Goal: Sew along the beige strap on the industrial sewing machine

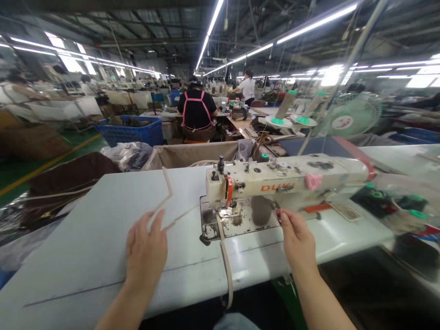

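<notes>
A cream sewing machine [288,179] stands on a white table [85,238]. A narrow beige strap [225,256] runs from under the needle toward me and hangs over the table's front edge. My left hand [146,247] pinches another length of the strap [168,192], which bends up and back in the air at the machine's left. My right hand [297,236] rests by the metal needle plate [237,220], fingers curled under the machine's arm; what they touch is hidden.
Thread cones [285,107] and a green fan [350,117] stand behind the machine. A person in a black top with pink straps [196,112] sits ahead, back to me. A blue crate [132,130] and bagged goods [129,153] lie at the left.
</notes>
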`<control>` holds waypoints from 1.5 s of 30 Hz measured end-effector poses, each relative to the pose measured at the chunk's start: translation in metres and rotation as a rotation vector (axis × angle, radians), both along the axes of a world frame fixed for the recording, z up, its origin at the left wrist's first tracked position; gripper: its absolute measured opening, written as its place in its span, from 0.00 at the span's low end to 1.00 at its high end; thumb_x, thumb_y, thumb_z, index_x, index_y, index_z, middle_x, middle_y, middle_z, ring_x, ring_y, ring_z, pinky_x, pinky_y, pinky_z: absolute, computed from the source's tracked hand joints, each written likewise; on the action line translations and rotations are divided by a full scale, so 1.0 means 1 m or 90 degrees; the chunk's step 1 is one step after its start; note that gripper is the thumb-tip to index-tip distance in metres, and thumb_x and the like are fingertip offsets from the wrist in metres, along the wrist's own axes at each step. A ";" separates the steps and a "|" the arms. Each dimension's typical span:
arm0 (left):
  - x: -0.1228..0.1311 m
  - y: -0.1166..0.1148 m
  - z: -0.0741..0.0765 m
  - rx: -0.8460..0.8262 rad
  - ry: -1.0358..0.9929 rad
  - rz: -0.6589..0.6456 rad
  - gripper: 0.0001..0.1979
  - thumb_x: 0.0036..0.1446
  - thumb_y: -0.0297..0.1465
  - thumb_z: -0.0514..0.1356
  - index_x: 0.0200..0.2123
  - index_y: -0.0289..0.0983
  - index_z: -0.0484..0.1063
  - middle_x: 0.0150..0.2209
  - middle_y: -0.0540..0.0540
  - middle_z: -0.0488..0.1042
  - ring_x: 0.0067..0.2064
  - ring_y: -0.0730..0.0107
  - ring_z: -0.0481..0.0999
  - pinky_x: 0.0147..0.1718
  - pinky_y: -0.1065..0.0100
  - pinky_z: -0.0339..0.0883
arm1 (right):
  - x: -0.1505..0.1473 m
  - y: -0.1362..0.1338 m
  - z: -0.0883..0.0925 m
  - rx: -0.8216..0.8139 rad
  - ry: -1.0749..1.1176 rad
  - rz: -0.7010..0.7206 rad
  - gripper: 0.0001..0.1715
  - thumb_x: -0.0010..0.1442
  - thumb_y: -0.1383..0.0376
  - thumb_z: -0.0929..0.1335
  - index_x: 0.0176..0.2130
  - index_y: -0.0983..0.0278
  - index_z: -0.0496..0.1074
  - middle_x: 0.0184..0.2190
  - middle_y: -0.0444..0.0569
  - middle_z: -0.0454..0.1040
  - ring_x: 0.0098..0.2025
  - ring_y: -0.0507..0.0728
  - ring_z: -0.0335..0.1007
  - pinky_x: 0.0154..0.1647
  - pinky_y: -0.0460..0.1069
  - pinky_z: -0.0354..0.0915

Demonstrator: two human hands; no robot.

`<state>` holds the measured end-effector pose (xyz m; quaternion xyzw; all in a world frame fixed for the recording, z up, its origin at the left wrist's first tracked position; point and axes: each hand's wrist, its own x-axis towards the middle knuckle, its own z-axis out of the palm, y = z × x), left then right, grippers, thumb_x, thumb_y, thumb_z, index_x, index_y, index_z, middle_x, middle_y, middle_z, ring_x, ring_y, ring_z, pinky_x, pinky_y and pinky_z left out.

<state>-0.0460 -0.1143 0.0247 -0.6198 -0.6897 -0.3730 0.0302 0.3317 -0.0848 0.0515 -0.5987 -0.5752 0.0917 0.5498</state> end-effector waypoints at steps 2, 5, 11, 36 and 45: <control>0.004 0.001 -0.004 0.070 0.136 0.026 0.20 0.71 0.30 0.53 0.62 0.35 0.72 0.61 0.32 0.71 0.67 0.42 0.67 0.66 0.39 0.63 | 0.006 0.009 0.005 0.004 0.021 -0.033 0.22 0.72 0.49 0.65 0.46 0.62 0.80 0.40 0.53 0.83 0.42 0.62 0.78 0.47 0.58 0.75; 0.020 -0.003 -0.019 0.065 0.217 -0.127 0.18 0.72 0.29 0.54 0.62 0.37 0.69 0.62 0.34 0.71 0.66 0.49 0.71 0.66 0.46 0.68 | 0.014 0.017 0.008 0.000 0.032 -0.065 0.22 0.71 0.50 0.66 0.46 0.64 0.80 0.38 0.54 0.82 0.38 0.62 0.77 0.41 0.57 0.74; 0.060 -0.018 -0.035 -0.094 0.227 -0.419 0.29 0.73 0.36 0.56 0.74 0.44 0.56 0.73 0.44 0.64 0.75 0.56 0.60 0.72 0.50 0.62 | 0.015 0.014 0.036 0.140 -0.147 -0.161 0.22 0.70 0.54 0.66 0.52 0.67 0.78 0.45 0.59 0.78 0.49 0.67 0.73 0.55 0.65 0.69; 0.078 0.033 -0.023 -0.123 0.024 -0.346 0.16 0.67 0.22 0.56 0.55 0.37 0.74 0.59 0.38 0.75 0.59 0.58 0.78 0.63 0.55 0.74 | -0.063 -0.132 -0.072 -0.536 0.147 0.523 0.28 0.67 0.42 0.69 0.49 0.61 0.78 0.45 0.54 0.83 0.48 0.65 0.79 0.54 0.57 0.73; 0.089 0.042 -0.035 -0.072 -0.017 -0.387 0.25 0.60 0.14 0.50 0.53 0.39 0.75 0.56 0.41 0.77 0.56 0.62 0.80 0.62 0.56 0.75 | -0.068 -0.128 -0.073 -0.549 0.156 0.501 0.40 0.69 0.32 0.58 0.35 0.61 0.75 0.27 0.46 0.73 0.32 0.58 0.71 0.37 0.51 0.68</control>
